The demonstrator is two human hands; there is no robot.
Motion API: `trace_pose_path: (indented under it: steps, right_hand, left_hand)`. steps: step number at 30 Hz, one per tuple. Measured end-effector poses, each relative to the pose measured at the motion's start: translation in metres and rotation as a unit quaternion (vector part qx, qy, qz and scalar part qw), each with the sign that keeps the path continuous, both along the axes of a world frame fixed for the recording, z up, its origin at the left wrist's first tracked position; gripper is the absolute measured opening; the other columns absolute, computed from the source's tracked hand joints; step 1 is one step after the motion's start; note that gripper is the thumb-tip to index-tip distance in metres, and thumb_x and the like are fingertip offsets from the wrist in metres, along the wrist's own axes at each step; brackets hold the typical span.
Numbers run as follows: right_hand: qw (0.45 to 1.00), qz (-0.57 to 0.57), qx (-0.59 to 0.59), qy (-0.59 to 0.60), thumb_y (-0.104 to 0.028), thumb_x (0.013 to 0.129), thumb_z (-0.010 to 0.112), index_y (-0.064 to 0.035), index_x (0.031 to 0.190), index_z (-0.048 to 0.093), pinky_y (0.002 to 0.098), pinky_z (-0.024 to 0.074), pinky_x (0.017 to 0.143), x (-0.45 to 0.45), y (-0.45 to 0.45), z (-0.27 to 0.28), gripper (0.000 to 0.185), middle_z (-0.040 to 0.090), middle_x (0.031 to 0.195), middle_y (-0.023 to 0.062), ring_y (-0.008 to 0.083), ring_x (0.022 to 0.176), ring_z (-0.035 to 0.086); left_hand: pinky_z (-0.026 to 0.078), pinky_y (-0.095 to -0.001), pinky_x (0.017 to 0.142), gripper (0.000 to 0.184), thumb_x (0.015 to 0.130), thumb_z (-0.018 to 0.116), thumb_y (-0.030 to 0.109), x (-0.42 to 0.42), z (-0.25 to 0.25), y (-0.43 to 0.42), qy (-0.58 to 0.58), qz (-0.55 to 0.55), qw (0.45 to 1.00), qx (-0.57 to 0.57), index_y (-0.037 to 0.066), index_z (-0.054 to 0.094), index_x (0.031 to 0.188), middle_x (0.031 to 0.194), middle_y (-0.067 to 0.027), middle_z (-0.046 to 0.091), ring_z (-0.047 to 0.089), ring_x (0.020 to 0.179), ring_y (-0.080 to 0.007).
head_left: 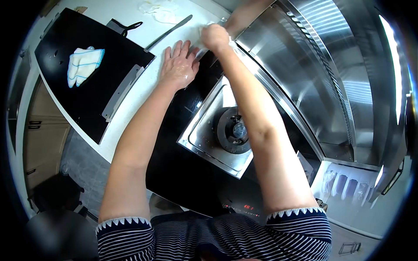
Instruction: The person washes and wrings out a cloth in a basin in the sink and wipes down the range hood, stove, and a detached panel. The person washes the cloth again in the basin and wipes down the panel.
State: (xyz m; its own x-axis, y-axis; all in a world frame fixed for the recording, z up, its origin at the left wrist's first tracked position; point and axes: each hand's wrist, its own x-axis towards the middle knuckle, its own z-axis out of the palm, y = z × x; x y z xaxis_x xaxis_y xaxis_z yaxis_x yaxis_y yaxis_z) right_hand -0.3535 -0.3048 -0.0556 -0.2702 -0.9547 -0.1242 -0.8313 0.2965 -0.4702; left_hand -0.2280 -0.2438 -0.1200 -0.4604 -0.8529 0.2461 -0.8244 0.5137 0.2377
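My left hand (178,68) lies flat on the white counter at the edge of the black cooktop (170,161), fingers spread, with wet or soapy patches on its back. My right hand (214,38) is closed around a white wipe or cloth (235,48) at the cooktop's far end, by the wall; only parts of the wipe show past the fingers. Below my right forearm, a burner (235,129) sits in a shiny square steel tray (196,137) with small spots on it. A long, narrow metal strip (169,33) rests on the counter beyond my left hand.
To the left, a detached black glass panel (87,102) carries a folded white cloth (85,65) with blue lines. Near it lies a black-handled tool (130,27). Crumpled whitish material (160,12) is at the back. A steel range hood (305,65) slopes along the right.
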Motion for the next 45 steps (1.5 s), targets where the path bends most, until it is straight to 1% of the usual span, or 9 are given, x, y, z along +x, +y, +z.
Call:
trace_pose_path:
  steps: [4, 8, 10, 13, 16, 22, 35, 38, 45]
  right_hand:
    - [0.794, -0.072, -0.128, -0.590, -0.016, 0.086, 0.048, 0.0033, 0.100, 0.056, 0.0430, 0.0496, 0.080, -0.059, 0.037, 0.023, 0.026, 0.061, 0.097, 0.0125, 0.0283, 0.086, 0.061]
    - [0.610, -0.072, -0.196, -0.764, -0.015, 0.087, 0.046, 0.0032, 0.113, 0.046, 0.0423, 0.0497, 0.082, -0.119, 0.105, 0.035, 0.032, 0.056, 0.111, 0.0144, 0.0268, 0.097, 0.058]
    - [0.724, -0.114, -0.146, -0.664, -0.019, 0.086, 0.049, 0.0043, 0.111, 0.050, 0.0390, 0.0483, 0.081, -0.143, 0.145, 0.019, 0.034, 0.057, 0.109, 0.0154, 0.0264, 0.096, 0.057]
    - [0.973, -0.111, -0.121, -0.165, -0.021, 0.085, 0.054, 0.0032, 0.113, 0.053, 0.0327, 0.0499, 0.076, -0.174, 0.196, 0.004, 0.037, 0.062, 0.101, 0.0155, 0.0221, 0.087, 0.061]
    - [0.975, 0.051, -0.216, -0.022, -0.015, 0.083, 0.056, -0.0045, 0.094, 0.065, 0.0296, 0.0514, 0.070, -0.161, 0.204, 0.003, 0.018, 0.066, 0.089, 0.0121, 0.0215, 0.077, 0.065]
    - [0.933, 0.308, -0.142, 0.124, -0.035, 0.086, 0.047, -0.0130, 0.120, 0.051, 0.0495, 0.0266, 0.100, -0.110, 0.109, -0.049, 0.040, 0.046, 0.129, 0.0029, 0.0278, 0.125, 0.034]
    - [0.989, 0.017, -0.010, 0.149, -0.030, 0.089, 0.045, -0.0153, 0.132, 0.040, 0.0478, 0.0180, 0.105, -0.273, 0.343, -0.051, 0.046, 0.034, 0.140, 0.0054, 0.0263, 0.131, 0.026]
    - [0.983, -0.103, -0.015, 0.153, -0.033, 0.089, 0.042, -0.0163, 0.130, 0.042, 0.0589, 0.0153, 0.102, -0.226, 0.338, -0.062, 0.044, 0.032, 0.141, 0.0063, 0.0297, 0.134, 0.017]
    - [0.991, 0.033, 0.060, 0.111, -0.018, 0.080, 0.056, -0.0162, 0.130, 0.041, 0.0590, 0.0161, 0.100, -0.017, 0.520, -0.023, 0.053, 0.030, 0.140, 0.0091, 0.0364, 0.131, 0.020]
  left_hand:
    - [0.017, -0.0472, 0.105, 0.045, 0.087, 0.043, 0.031, 0.000, 0.004, 0.001, -0.024, 0.005, 1.000, 0.003, 0.016, 0.040, 0.129, 0.139, -0.0097, 0.030, 0.023, 0.131, -0.0264]
    - [0.016, -0.0471, 0.106, 0.046, 0.088, 0.042, 0.031, -0.002, 0.006, 0.002, -0.035, 0.006, 0.999, 0.015, 0.018, 0.038, 0.131, 0.141, -0.0085, 0.027, 0.022, 0.132, -0.0258]
    - [0.015, -0.0468, 0.106, 0.046, 0.088, 0.042, 0.031, -0.004, 0.005, 0.003, -0.042, 0.009, 0.999, 0.017, 0.018, 0.038, 0.132, 0.142, -0.0083, 0.026, 0.021, 0.132, -0.0255]
    - [0.016, -0.0467, 0.106, 0.046, 0.088, 0.043, 0.030, -0.004, 0.003, 0.002, -0.044, 0.012, 0.999, 0.007, 0.018, 0.038, 0.132, 0.142, -0.0082, 0.026, 0.021, 0.132, -0.0253]
    - [0.016, -0.0469, 0.106, 0.047, 0.088, 0.043, 0.030, -0.005, 0.003, 0.002, -0.056, 0.017, 0.998, 0.004, 0.018, 0.038, 0.132, 0.142, -0.0083, 0.026, 0.021, 0.132, -0.0254]
    - [0.017, -0.0463, 0.106, 0.047, 0.088, 0.041, 0.033, -0.007, -0.002, 0.001, -0.083, 0.021, 0.996, -0.019, 0.018, 0.037, 0.133, 0.142, -0.0075, 0.026, 0.022, 0.132, -0.0245]
    - [0.019, -0.0465, 0.106, 0.045, 0.091, 0.036, 0.036, -0.005, -0.009, -0.003, -0.118, 0.013, 0.991, -0.070, 0.022, 0.035, 0.134, 0.142, -0.0059, 0.028, 0.023, 0.132, -0.0245]
    - [0.019, -0.0470, 0.105, 0.046, 0.092, 0.035, 0.036, -0.008, -0.007, 0.000, -0.129, 0.016, 0.990, -0.061, 0.022, 0.034, 0.135, 0.142, -0.0056, 0.027, 0.022, 0.132, -0.0243]
    - [0.019, -0.0488, 0.105, 0.046, 0.092, 0.034, 0.037, -0.006, -0.010, -0.004, -0.136, 0.013, 0.988, -0.070, 0.023, 0.032, 0.136, 0.142, -0.0053, 0.027, 0.023, 0.132, -0.0248]
